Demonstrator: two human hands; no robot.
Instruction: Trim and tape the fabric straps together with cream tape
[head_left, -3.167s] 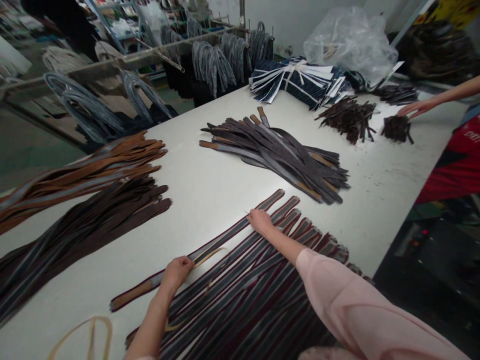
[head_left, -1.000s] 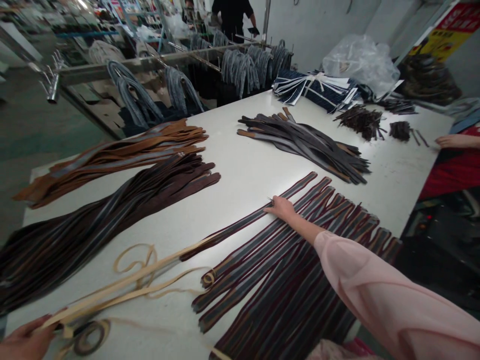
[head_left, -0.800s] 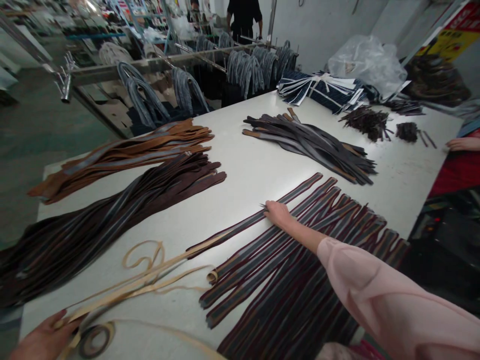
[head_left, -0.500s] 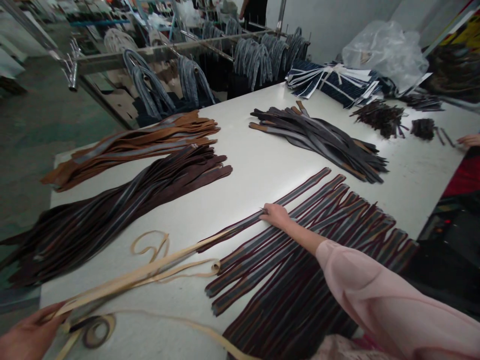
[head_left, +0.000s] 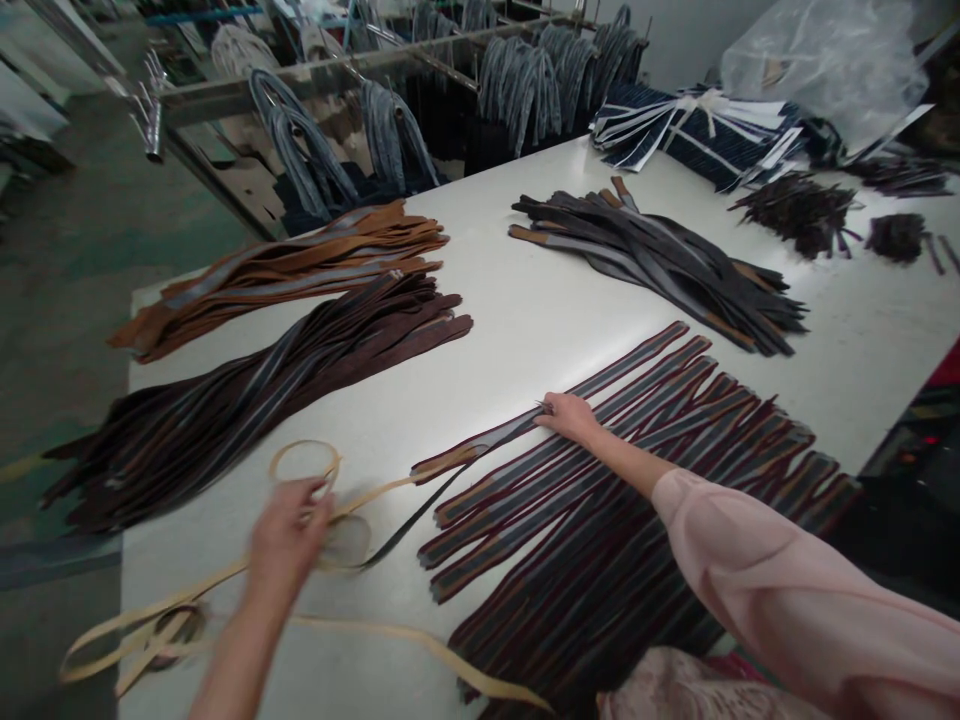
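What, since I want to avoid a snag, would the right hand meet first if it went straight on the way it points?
Beyond the strip beneath it and a stretch of tabletop, the right hand would probably first meet the dark brown bundle, though the hand's height is unclear.

White worktable (head_left: 499, 285) spans the middle, near left to far right, soft glare on top. Metal rack (head_left: 214, 98) along its far edge, left to centre. Floor (head_left: 97, 220) at left grey-green, patchy. Plain grey wall (head_left: 686, 35) far right. Room dim overall.
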